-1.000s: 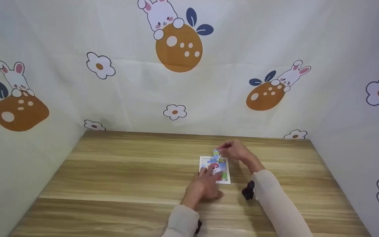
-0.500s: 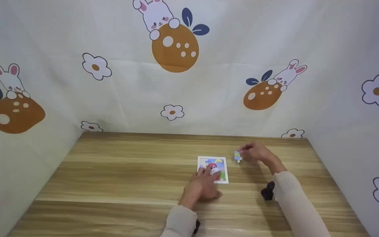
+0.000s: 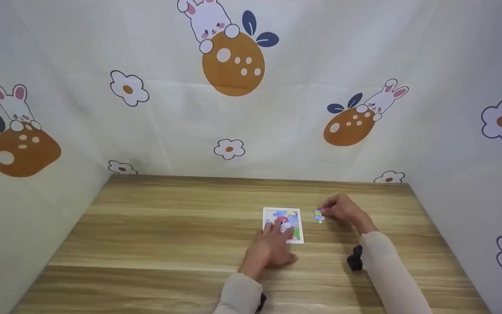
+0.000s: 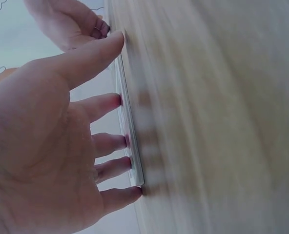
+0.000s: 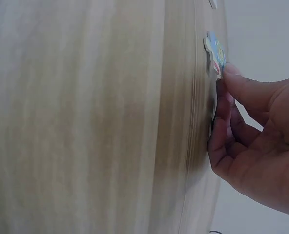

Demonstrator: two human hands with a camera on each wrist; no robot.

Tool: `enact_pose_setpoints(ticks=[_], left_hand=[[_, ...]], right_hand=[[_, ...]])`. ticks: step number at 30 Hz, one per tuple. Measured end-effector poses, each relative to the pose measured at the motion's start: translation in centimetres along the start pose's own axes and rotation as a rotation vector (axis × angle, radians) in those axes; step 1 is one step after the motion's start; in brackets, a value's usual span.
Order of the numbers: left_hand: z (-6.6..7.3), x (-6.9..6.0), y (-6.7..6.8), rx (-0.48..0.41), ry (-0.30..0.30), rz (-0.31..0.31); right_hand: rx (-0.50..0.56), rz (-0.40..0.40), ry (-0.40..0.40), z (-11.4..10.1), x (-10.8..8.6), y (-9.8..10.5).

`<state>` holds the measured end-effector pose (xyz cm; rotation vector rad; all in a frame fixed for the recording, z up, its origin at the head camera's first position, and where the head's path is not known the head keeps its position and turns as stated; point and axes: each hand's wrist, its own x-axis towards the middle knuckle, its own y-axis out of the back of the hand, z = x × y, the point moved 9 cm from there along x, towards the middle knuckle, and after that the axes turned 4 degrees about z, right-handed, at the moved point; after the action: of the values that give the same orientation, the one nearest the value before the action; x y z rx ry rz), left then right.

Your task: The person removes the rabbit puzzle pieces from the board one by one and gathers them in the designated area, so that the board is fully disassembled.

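Note:
A small puzzle point(image 3: 302, 226) in a white frame lies on the wooden table, its picture showing a red-and-white character. My left hand point(image 3: 273, 246) rests on its lower part with fingers spread; in the left wrist view the fingertips point(image 4: 126, 142) touch the puzzle's edge and face. To the right of the frame, my right hand point(image 3: 342, 208) pinches a blue and yellow puzzle piece point(image 3: 318, 214) between thumb and fingers. In the right wrist view that piece point(image 5: 216, 51) is at the table surface. Part of the picture is hidden under the left hand.
The wooden table point(image 3: 168, 235) is bordered by a pale curtain point(image 3: 168, 122) printed with rabbits, oranges and flowers at the back and both sides. A dark wrist camera point(image 3: 355, 258) hangs under the right sleeve.
My right hand has lifted the puzzle piece off the top of the framed puzzle, carried it right and lowered it to the table. My left hand has stayed on the puzzle.

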<state>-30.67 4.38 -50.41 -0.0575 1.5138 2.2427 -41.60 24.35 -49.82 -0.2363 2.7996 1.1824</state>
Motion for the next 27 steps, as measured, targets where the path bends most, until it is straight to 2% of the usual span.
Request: enact_pose_setpoints(ticks=[7, 14, 18, 22, 27], left_hand=[[0.7, -0.4, 0.0, 0.058, -0.013, 0.011], [2.4, -0.4, 0.2, 0.159, -0.106, 0.07], [2.8, -0.1, 0.2, 0.208, -0.147, 0.083], [2.7, 0.1, -0.1, 0.247, -0.17, 0.07], [2.2, 0.3, -0.5, 0.224, -0.156, 0.025]], right_hand=[[-0.001, 0.009, 0.014, -0.2, 0.0, 0.0], [0.004, 0.036, 0.071, -2.0, 0.2, -0.2], [0.01, 0.028, 0.069, -3.6, 0.3, -0.9], [0.003, 0.013, 0.08, -5.0, 0.5, -2.0], [0.01, -0.012, 0.108, -6.2, 0.9, -3.6]])
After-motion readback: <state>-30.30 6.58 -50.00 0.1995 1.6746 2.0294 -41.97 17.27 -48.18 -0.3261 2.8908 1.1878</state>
